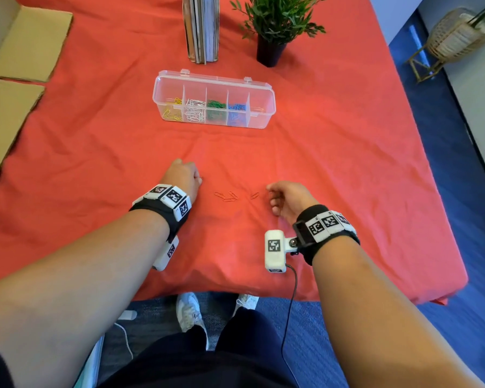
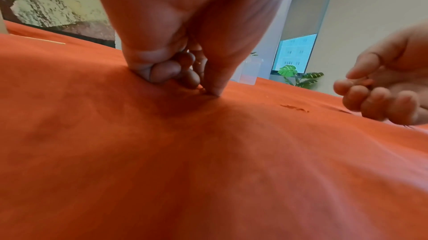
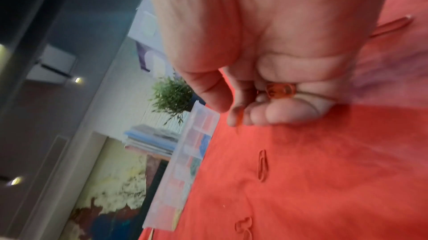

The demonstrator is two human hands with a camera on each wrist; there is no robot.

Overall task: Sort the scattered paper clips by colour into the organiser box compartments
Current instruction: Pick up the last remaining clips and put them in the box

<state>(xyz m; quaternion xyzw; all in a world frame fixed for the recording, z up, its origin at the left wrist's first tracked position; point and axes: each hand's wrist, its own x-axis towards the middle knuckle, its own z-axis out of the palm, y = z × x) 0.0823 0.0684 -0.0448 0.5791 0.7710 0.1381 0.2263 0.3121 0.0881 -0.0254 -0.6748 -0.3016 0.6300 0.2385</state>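
On the red cloth (image 1: 333,152) the clear organiser box (image 1: 214,99) lies open, well beyond both hands. From left to right its compartments hold yellow clips (image 1: 172,109), white clips (image 1: 195,110), green clips (image 1: 216,109) and blue clips (image 1: 237,113); the rightmost compartment shows only a faint trace of something reddish. Behind the box stand a row of books (image 1: 201,28) and a potted plant (image 1: 275,26), with cardboard (image 1: 25,43) at the far left.

The left hand (image 1: 181,179) is knuckles-up on the cloth, fingers curled under. From overhead a sliver of red clip (image 1: 201,178) peeks out at its fingertips; the left wrist view shows thumb and fingertips (image 2: 185,77) pressed together down into the cloth, though whatever they pinch is too small to make out there.

Between the hands lie the loose red clips (image 1: 226,196), a small cluster and one single clip just beside it, nearly the colour of the cloth.

The right hand (image 1: 287,200) hovers near them, fingers curled. The head view hides its palm, but the right wrist view shows red clips (image 3: 279,91) tucked under the curled fingers, and another at the fingertips.
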